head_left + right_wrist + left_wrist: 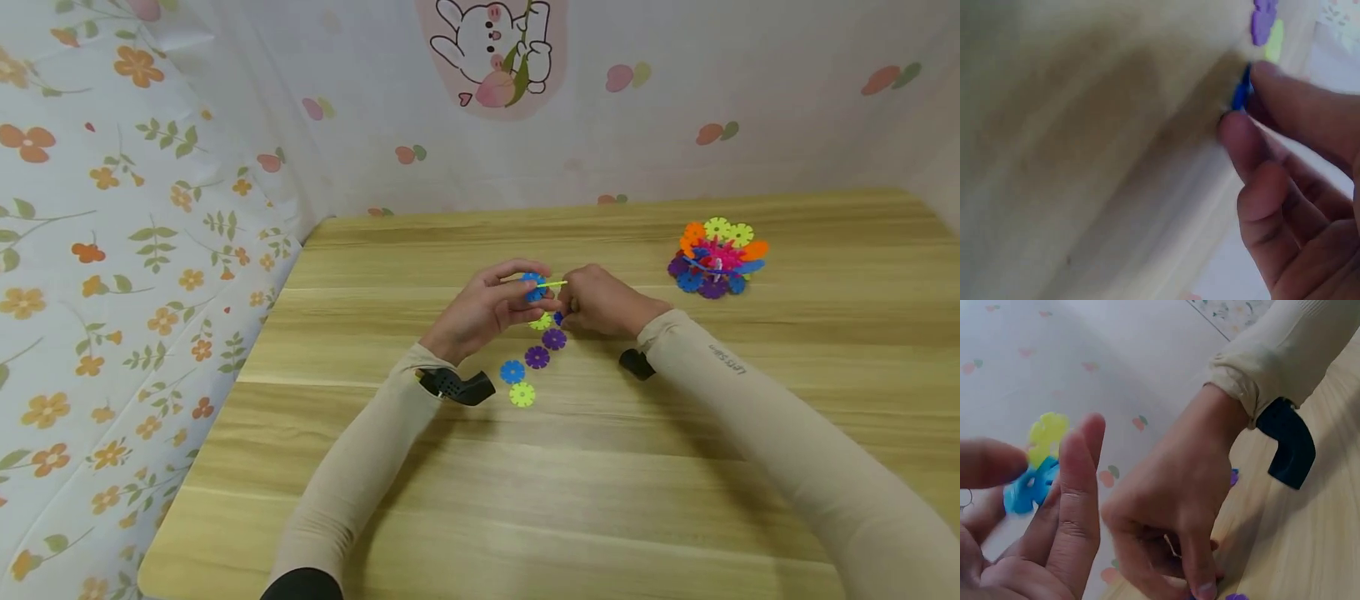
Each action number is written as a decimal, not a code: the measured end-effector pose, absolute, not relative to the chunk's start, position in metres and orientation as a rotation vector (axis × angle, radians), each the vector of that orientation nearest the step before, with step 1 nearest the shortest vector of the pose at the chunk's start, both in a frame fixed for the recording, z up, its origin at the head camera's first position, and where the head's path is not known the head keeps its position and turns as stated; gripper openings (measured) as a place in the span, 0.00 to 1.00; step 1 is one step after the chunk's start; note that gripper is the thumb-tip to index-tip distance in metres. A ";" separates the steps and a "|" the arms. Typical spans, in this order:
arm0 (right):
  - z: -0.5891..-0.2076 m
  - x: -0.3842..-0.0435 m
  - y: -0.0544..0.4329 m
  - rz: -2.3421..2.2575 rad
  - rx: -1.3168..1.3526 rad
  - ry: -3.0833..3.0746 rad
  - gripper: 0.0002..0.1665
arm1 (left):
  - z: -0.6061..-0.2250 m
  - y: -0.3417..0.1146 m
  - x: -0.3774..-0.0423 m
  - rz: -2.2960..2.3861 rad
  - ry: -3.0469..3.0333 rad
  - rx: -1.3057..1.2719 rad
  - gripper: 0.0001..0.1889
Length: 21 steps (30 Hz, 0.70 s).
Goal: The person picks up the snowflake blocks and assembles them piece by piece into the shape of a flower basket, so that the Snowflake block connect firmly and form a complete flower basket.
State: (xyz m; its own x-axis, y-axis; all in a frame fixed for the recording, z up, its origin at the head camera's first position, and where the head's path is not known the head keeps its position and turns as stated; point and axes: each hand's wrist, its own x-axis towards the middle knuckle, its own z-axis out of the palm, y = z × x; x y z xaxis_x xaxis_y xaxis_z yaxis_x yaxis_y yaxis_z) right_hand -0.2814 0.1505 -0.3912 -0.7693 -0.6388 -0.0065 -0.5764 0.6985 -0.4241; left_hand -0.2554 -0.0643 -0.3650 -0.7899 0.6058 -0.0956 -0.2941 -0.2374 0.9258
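Between the thumb and fingers of my left hand [487,307] is a light blue flower-shaped snap disc [533,288]. A yellow disc [1047,434] is joined to it and sticks out, edge-on in the head view. My right hand [606,302] is low over the table, just right of the left. Its thumb and index finger pinch a dark blue disc [1242,92] by the edge, close to the tabletop. Under and in front of the hands lie loose discs: a yellow-green one [540,322], purple ones [537,357], a blue one [513,372] and another yellow-green one [522,394].
A cluster of joined discs [716,258] in many colours stands at the back right of the wooden table [600,492]. A patterned cloth [337,75] hangs behind the table and down its left side. Each wrist wears a black device [457,387].
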 end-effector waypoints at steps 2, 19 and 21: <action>-0.391 -0.283 0.149 -0.614 -0.953 2.735 0.04 | -0.365 -0.063 -0.255 2.065 1.431 0.380 0.10; -0.355 -0.262 0.174 -1.134 -0.703 2.596 0.03 | -0.368 -0.059 -0.252 2.064 1.390 0.301 0.21; -0.347 -0.254 0.174 -1.309 -0.643 2.583 0.06 | -0.368 -0.059 -0.253 2.050 1.413 0.307 0.22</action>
State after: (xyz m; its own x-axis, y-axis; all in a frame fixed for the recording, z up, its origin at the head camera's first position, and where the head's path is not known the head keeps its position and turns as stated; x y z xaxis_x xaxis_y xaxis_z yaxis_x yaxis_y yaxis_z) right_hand -0.2543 0.1738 -0.3471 -0.8915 -0.4513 0.0384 -0.2978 0.5201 -0.8005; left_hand -0.2528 -0.0594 -0.3679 -0.7793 0.6078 -0.1525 -0.3589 -0.2334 0.9037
